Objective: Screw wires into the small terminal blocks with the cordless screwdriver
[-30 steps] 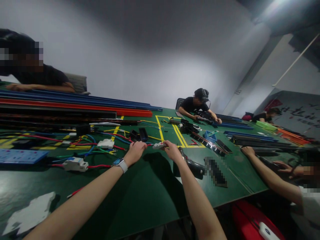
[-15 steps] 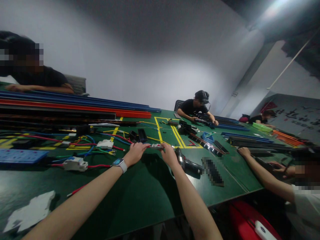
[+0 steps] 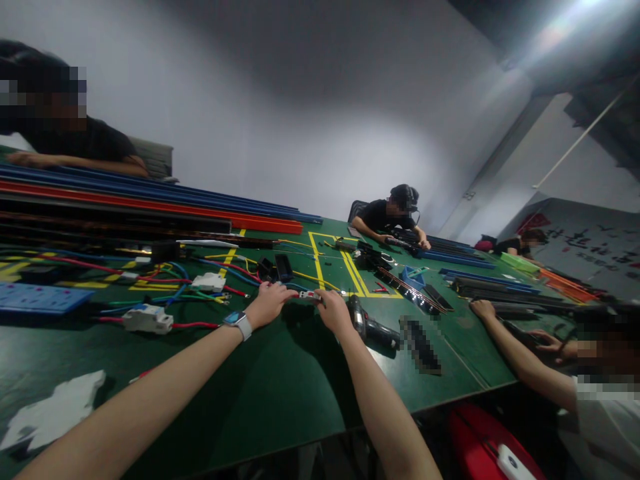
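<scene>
My left hand (image 3: 267, 305), with a watch on its wrist, is closed in a pinch at the left end of a small red-and-white part (image 3: 307, 295). Its right end sits in the closed fingers of my right hand (image 3: 334, 312). The fingers cover much of the part, and its exact kind is too small to make out. Just right of my right hand lies a black cordless drill (image 3: 375, 333). To the left of my left hand, a white circuit breaker (image 3: 147, 320) has red wires at both sides, and a second white breaker (image 3: 209, 283) lies behind it.
A blue power strip (image 3: 43, 298) and a flat white piece (image 3: 55, 410) lie at left. Blue and orange rails (image 3: 260, 221) run along the back. Several coworkers sit round the green table (image 3: 280, 400); one forearm (image 3: 525, 360) rests at right. A blue holder (image 3: 414, 275) stands beyond the drill.
The view has shifted slightly. Both hands keep hold of the small part between them, and less red shows beside my left fingertips. The right-hand coworker's arm appears slightly further left.
</scene>
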`<state>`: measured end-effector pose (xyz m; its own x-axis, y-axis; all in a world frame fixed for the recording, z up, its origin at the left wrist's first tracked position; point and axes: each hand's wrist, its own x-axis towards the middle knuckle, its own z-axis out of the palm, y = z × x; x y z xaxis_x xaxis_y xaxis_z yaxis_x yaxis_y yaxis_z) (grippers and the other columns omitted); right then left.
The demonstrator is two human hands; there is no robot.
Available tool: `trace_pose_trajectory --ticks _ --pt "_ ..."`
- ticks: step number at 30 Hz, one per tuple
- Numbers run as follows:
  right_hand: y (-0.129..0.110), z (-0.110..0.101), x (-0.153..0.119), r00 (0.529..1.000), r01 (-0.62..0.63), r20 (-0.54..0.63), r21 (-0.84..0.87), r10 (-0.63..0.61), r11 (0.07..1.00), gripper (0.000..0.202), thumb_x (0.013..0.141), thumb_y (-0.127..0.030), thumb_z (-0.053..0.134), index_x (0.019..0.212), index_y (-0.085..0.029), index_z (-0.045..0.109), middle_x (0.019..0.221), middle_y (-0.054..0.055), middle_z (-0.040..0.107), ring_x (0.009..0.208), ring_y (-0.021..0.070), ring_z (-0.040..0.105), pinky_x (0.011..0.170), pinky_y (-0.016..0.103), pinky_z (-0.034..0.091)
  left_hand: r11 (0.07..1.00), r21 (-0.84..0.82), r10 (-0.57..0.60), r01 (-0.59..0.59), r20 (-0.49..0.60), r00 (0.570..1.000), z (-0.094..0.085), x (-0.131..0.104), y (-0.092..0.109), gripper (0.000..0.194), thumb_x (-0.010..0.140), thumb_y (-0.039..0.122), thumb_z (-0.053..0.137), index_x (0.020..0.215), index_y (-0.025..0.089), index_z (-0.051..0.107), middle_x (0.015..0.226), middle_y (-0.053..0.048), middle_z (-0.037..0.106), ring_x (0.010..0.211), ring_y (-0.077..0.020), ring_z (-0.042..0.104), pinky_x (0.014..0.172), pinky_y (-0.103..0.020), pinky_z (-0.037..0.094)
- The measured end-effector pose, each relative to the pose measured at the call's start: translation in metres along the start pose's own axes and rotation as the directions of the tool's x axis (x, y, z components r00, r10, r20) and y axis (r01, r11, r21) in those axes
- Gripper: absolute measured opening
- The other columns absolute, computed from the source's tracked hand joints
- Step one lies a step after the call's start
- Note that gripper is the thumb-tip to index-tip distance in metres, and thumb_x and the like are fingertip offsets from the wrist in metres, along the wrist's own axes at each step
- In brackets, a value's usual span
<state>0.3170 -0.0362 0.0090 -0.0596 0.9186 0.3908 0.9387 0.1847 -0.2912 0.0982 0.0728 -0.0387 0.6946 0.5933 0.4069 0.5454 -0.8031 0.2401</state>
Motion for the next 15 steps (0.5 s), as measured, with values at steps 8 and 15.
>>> trace_pose_trajectory --ticks 8,15 --pt "-0.004 0.006 0.001 0.999 -0.049 0.024 0.015 0.049 0.999 0.033 0.087 -0.016 0.057 0.118 -0.024 0.065 0.106 0.007 0.070 0.099 0.0242 0.061 0.088 0.033 0.045 0.999 -0.050 -0.013 0.012 -0.012 1.000 0.000 0.000 0.011 0.040 0.096 0.034 0.038 0.133 0.028 0.053 0.114 -0.010 0.069 0.106 -0.0244 0.061 0.107 -0.049 0.021" --pt "-0.011 0.007 0.002 0.997 -0.063 0.045 0.012 0.062 0.998 0.034 0.084 -0.012 0.059 0.113 -0.027 0.066 0.105 0.004 0.071 0.099 0.0221 0.062 0.087 0.029 0.046 0.999 -0.036 -0.031 0.031 -0.011 0.999 -0.009 0.000 0.020 0.033 0.093 0.045 0.046 0.120 0.037 0.062 0.107 -0.005 0.073 0.100 -0.0241 0.063 0.101 -0.048 0.024"
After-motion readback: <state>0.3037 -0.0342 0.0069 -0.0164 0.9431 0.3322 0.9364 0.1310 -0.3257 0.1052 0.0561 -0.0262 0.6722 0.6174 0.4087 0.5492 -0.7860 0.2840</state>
